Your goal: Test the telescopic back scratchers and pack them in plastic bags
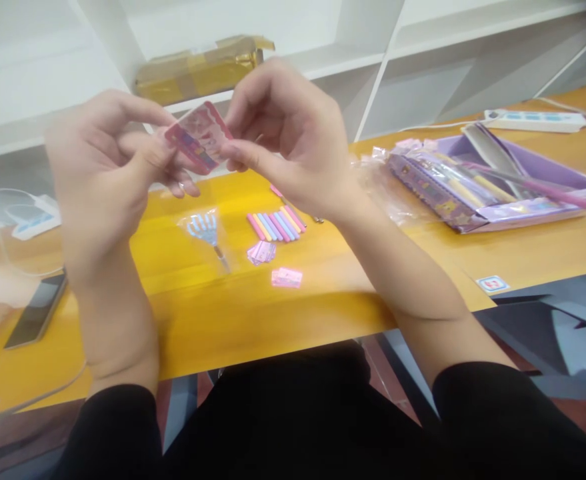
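Raised above the table, a small pink printed card is pinched at both ends. My left hand grips its left edge between thumb and fingers. On the opposite edge, the thumb and forefinger of my right hand close on it, the other fingers curled. Beneath my hands on the table lie a row of pastel sticks, a fanned stack of small cards and a few pink cards. A blue hand-shaped item with a handle rests in clear wrapping to their left.
At the right stands an open purple box with pens and packets, clear plastic beside it. Power strips lie at the back right and left. A phone is at the left. A brown-taped parcel sits on the white shelf.
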Tool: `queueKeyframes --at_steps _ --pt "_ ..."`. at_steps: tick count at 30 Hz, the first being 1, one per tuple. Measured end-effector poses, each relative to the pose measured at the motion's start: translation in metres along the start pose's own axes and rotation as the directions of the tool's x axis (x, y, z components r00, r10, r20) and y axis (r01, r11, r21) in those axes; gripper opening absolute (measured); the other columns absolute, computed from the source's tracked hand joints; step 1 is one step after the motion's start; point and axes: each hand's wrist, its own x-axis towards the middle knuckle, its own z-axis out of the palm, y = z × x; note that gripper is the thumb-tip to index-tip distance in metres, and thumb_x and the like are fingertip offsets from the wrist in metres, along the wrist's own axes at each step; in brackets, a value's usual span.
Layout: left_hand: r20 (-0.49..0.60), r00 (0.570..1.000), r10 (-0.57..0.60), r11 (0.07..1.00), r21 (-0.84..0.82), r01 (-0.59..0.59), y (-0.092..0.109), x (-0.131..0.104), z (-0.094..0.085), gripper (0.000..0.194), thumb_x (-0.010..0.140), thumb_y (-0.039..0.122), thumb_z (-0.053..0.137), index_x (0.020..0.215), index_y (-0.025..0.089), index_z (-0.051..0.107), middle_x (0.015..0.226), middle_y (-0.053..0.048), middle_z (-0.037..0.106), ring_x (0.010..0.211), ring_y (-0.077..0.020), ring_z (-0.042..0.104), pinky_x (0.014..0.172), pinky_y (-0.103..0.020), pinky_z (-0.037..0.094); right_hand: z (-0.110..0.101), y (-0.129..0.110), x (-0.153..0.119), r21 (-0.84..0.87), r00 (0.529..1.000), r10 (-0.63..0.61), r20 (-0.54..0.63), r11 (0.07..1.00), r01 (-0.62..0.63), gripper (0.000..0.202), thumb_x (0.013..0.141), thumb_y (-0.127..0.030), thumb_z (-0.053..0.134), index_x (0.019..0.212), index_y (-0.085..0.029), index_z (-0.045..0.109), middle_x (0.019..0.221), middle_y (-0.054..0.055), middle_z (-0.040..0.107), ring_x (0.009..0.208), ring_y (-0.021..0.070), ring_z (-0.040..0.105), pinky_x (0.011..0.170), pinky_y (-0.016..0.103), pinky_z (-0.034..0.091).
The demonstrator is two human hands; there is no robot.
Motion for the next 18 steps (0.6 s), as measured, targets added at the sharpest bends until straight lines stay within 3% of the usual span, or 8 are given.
queueKeyframes --at_steps 3,8,13,18 --pt "-0.009 0.997 -0.07 0.997 0.031 0.071 0.013 -0.006 0.002 0.041 0.096 0.057 0.101 0.109 0.02 0.091 0.094 -0.007 0.086 0.07 -0.0197 0.08 0.055 -0.03 0.066 0.0 -0.004 -0.002 -0.088 1.0 0.003 -0.009 0.996 -0.004 0.019 0.114 -0.032 0.076 0.107 -0.022 0.06 0.112 0.001 0.065 0.101 0.0122 0.072 0.094 0.024 0.065" --pt "0.037 0.995 -0.094 0.995 0.031 0.093 0.025 -0.009 0.01 0.04 0.095 0.061 0.1 0.108 0.024 0.094 0.09 -0.007 0.087 0.067 -0.024 0.082 0.053 -0.034 0.069 -0.001 -0.012 -0.004 -0.302 0.992 0.129 0.003 0.945 -0.123 0.023 0.117 -0.047 0.072 0.117 -0.024 0.067 0.122 0.003 0.067 0.112 0.0165 0.077 0.086 0.022 0.065" --pt "0.023 0.997 -0.078 0.995 0.064 0.076 0.016 -0.006 0.009 0.031 0.088 0.057 0.106 0.102 0.031 0.097 0.089 -0.003 0.087 0.071 -0.0243 0.082 0.059 -0.036 0.072 -0.001 -0.014 -0.005 -0.369 0.996 0.043 0.076 0.929 -0.012 0.026 0.119 -0.049 0.072 0.117 -0.024 0.072 0.124 0.008 0.073 0.111 0.0189 0.075 0.1 0.029 0.069" --pt "0.125 0.985 -0.121 0.992 0.042 0.116 0.003 -0.001 -0.002 0.031 0.089 0.056 0.105 0.106 0.03 0.098 0.095 -0.009 0.088 0.074 -0.0294 0.082 0.058 -0.041 0.067 -0.001 -0.012 -0.004 -0.487 0.986 -0.055 0.157 0.864 0.125 0.016 0.122 -0.035 0.063 0.122 -0.025 0.076 0.123 0.002 0.076 0.107 0.015 0.076 0.106 0.028 0.067"
